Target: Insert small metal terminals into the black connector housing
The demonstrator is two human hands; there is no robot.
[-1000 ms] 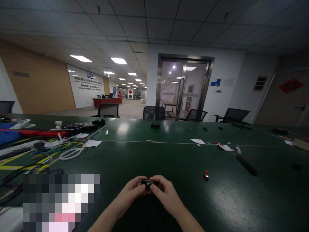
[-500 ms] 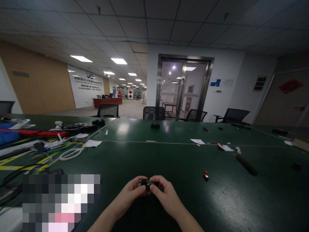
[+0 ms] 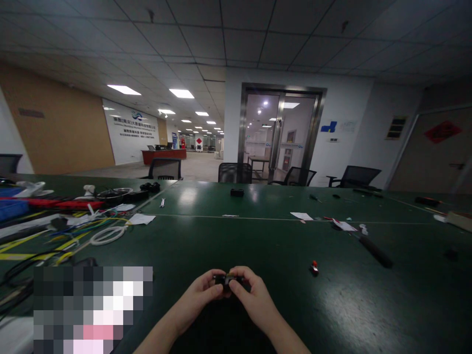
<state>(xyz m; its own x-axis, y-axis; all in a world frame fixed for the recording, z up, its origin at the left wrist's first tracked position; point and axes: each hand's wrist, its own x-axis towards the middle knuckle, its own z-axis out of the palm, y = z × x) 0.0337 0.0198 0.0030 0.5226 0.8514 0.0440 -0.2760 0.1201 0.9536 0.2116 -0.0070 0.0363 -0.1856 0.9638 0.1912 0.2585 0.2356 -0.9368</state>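
Note:
Low in the middle of the head view, my left hand [image 3: 201,295] and my right hand [image 3: 250,295] meet over a dark green table [image 3: 236,241]. Both pinch one small black part [image 3: 225,280] between fingers and thumbs. The fingers of each hand are curled round it, and what the part is stays too small and dark to make out. The hands hover just above the table's near edge.
A small red and black piece [image 3: 314,267] lies right of the hands. A black cylinder [image 3: 375,251] and paper scraps [image 3: 302,216] lie further right. A white coiled cable [image 3: 108,234], coloured wires and tools crowd the left side. Black chairs [image 3: 235,172] stand behind the table.

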